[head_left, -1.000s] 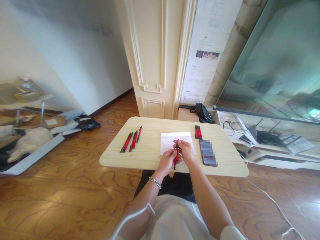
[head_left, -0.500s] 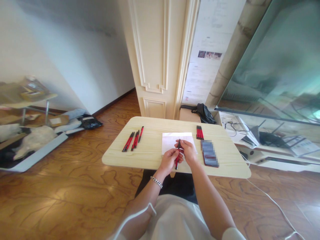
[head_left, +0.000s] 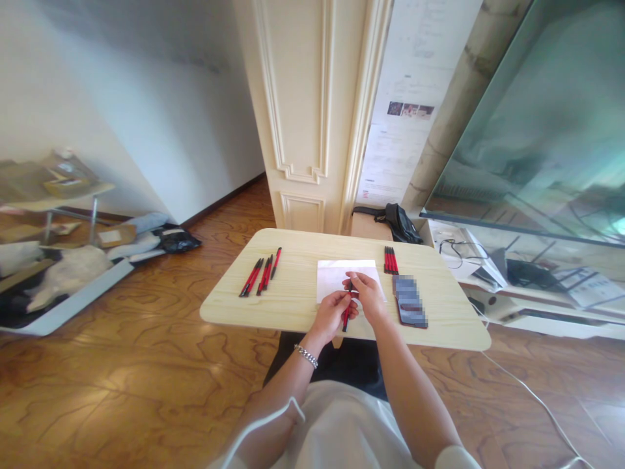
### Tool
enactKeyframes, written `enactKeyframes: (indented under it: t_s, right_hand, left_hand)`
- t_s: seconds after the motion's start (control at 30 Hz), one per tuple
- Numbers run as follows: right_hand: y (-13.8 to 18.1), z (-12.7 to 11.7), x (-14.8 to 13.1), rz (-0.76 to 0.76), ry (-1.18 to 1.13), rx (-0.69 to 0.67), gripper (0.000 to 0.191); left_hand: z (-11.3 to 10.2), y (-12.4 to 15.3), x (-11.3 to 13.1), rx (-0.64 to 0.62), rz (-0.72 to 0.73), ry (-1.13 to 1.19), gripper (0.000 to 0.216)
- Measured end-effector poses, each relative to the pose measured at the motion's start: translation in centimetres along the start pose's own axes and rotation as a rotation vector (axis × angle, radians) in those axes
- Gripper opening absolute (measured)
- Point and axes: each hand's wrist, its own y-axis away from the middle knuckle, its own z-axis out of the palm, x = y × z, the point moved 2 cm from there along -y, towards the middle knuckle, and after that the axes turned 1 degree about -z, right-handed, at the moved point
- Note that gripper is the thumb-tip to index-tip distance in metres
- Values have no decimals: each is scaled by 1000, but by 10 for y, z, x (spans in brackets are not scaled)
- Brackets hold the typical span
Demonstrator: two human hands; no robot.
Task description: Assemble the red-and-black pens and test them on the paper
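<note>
Pen [head_left: 346, 320] in closed grip of left hand [head_left: 332, 315], right hand [head_left: 367, 294]; upper end [head_left: 350, 285] more covered than earlier

Both forearms [head_left: 411, 384] reach forward and converge, the curled left hand [head_left: 330, 315] just beside the curled right hand [head_left: 368, 297].

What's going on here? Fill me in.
A person's left grip and right grip hold one red-and-black pen together, near the white paper. On the table, similar pens lie in a loose group at left and a neat row at right, just beyond the phone.
</note>
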Motion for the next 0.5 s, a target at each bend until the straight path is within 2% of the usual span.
enactKeyframes:
  t_s: [0.1, 0.3, 0.5]
  right_hand:
    - [0, -1, 1, -26, 28, 3, 38]
    - [0, -2, 4, 32, -43, -79, 42]
    - [-2, -4, 4, -35, 78, 32, 37]
  left_hand:
    - [0, 0, -1, -8, -7, -11, 35]
    - [-1, -1, -2, 5, -2, -16, 34]
    - [-1, 0, -2, 1, 3, -24, 37]
